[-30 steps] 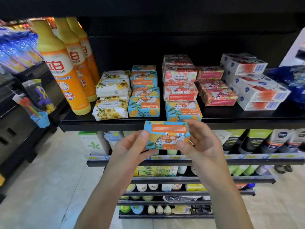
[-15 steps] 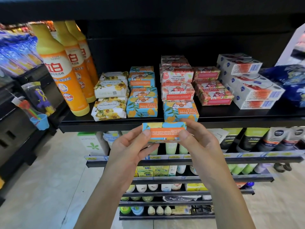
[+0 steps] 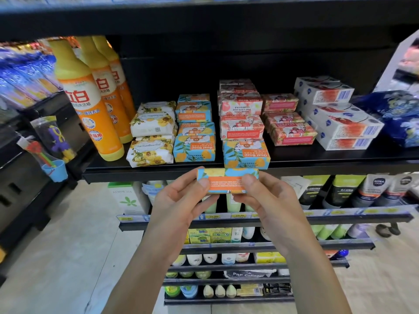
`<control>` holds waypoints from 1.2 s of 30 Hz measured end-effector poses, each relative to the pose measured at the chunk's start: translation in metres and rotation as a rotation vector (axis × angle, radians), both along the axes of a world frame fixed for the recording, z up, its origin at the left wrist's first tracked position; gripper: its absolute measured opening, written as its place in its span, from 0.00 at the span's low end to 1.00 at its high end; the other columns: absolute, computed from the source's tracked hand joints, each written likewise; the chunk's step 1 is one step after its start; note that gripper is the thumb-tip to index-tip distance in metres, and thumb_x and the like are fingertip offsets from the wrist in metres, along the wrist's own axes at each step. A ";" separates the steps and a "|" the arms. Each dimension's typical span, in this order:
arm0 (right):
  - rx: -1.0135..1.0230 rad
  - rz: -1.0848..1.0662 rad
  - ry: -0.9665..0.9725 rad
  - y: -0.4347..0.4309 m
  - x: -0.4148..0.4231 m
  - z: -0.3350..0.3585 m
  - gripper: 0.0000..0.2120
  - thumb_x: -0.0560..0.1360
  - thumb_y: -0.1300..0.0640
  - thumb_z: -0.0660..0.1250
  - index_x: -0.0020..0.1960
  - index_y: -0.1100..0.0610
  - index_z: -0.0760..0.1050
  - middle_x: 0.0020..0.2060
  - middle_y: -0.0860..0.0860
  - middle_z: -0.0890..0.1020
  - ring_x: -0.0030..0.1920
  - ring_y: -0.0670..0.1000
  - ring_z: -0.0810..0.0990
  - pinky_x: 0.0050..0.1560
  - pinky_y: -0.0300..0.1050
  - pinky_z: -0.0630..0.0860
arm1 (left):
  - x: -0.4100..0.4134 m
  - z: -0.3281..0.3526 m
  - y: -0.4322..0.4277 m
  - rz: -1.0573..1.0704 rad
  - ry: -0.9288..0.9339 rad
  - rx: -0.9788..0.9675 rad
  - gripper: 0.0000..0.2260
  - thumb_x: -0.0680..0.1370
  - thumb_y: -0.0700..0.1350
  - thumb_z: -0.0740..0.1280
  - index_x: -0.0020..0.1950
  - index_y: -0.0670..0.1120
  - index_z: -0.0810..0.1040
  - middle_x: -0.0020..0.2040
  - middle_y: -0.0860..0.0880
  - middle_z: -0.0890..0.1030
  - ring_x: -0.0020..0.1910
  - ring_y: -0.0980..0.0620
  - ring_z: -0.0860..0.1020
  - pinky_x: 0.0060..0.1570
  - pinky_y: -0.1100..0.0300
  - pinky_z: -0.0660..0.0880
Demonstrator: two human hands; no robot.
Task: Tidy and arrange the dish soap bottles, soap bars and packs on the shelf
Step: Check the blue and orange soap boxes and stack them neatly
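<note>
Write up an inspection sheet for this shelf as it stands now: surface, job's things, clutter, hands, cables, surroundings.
Surface: black shelf, stocked, bare strip at right front.
Job's things: three orange dish soap bottles at left; floral bars, blue soap boxes, pink soap boxes, white packs in stacks.
Clutter: stray blue box sits in front of the pink stack.
Hands: left hand and right hand pinch the held box by its ends, at the shelf's front edge.
Cables: nothing seen.
Surroundings: lower shelves of tubes; hanging toys at left.

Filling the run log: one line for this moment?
left hand, right hand | pinch soap box | at shelf edge | not yet shelved
</note>
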State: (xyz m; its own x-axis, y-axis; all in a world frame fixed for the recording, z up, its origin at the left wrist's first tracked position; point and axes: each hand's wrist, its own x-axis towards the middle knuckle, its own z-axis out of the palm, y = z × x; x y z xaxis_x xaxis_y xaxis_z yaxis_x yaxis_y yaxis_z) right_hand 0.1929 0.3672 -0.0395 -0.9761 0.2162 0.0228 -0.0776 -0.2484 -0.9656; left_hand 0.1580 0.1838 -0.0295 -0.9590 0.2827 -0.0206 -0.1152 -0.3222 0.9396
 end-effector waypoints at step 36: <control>-0.008 -0.040 0.034 -0.005 0.001 0.003 0.23 0.67 0.49 0.75 0.60 0.55 0.81 0.53 0.51 0.87 0.55 0.50 0.86 0.52 0.39 0.81 | -0.004 -0.001 -0.002 -0.043 0.018 -0.090 0.22 0.76 0.43 0.70 0.70 0.44 0.77 0.59 0.44 0.86 0.61 0.46 0.83 0.64 0.47 0.78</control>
